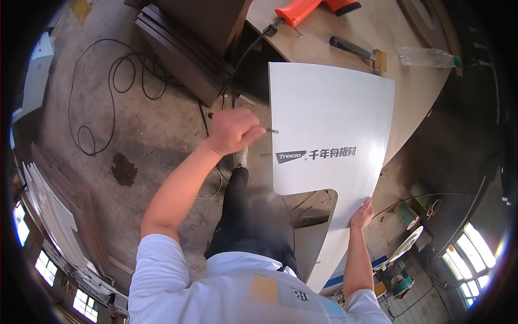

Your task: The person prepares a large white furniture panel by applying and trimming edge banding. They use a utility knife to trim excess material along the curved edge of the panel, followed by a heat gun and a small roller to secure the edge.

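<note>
Inside a workshop, with a stained concrete floor [135, 129] from 8 to 11 o'clock, lit through windows [472, 256] at 4 and others near 8. On the floor at 10 o'clock, a loosely looped black cable [71, 97]; at 11, dark brown boards [178, 56] stacked close together; between 8 and 9, more sheets [51, 202] leaning in a row. From 12 to 2 o'clock, a brown wooden surface [418, 94] carrying an orange tool [295, 13] just past 12, a dark-handled brush [352, 48] past 1, and a clear bottle [426, 56] with a green cap at 2. Toward 2 o'clock, a large white panel [334, 113], curved along the far side, marked with dark print and notched at its own 7 o'clock, overlapping the surface in view. Just left of centre, at 11 o'clock, the left grip [236, 129], closed into a fist around a slim dark tool [274, 131], with the panel just beside at its 3 o'clock. Contact between tool tip and panel edge: cannot tell. At 4 o'clock, the right grip [362, 214], closed over the panel's right edge, fingers partly hidden, with most of the panel toward its 11 o'clock and a narrow leg running down toward 7.
</note>
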Demonstrator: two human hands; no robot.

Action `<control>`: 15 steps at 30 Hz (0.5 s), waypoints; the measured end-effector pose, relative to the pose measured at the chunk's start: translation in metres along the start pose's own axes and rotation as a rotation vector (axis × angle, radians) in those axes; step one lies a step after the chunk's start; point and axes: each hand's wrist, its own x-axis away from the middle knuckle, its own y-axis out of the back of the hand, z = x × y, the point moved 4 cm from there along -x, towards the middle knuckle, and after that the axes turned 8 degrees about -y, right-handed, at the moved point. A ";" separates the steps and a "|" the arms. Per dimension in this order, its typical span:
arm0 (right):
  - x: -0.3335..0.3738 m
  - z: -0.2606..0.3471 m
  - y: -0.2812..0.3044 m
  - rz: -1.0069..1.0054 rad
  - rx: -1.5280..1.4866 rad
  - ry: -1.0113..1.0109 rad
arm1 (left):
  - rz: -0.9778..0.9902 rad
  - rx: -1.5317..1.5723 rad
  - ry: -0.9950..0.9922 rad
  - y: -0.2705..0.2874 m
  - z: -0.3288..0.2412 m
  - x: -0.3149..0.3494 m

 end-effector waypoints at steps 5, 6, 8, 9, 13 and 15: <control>-0.002 -0.009 0.000 0.035 -0.022 -0.032 | -0.170 -0.114 0.066 -0.017 0.037 -0.041; -0.001 -0.008 0.000 0.039 -0.018 -0.029 | -0.244 -0.174 0.094 -0.016 0.048 -0.059; 0.002 0.006 0.000 0.043 -0.063 -0.025 | -0.094 -0.345 0.256 -0.019 0.071 -0.084; 0.003 0.009 -0.001 0.047 -0.065 -0.020 | -0.116 -0.323 0.292 -0.019 0.070 -0.082; 0.006 0.010 0.004 0.016 -0.035 -0.044 | -0.287 -0.163 0.192 -0.005 0.029 -0.047; 0.005 0.008 0.003 0.016 -0.042 -0.049 | -0.088 -0.151 0.055 0.006 0.000 -0.016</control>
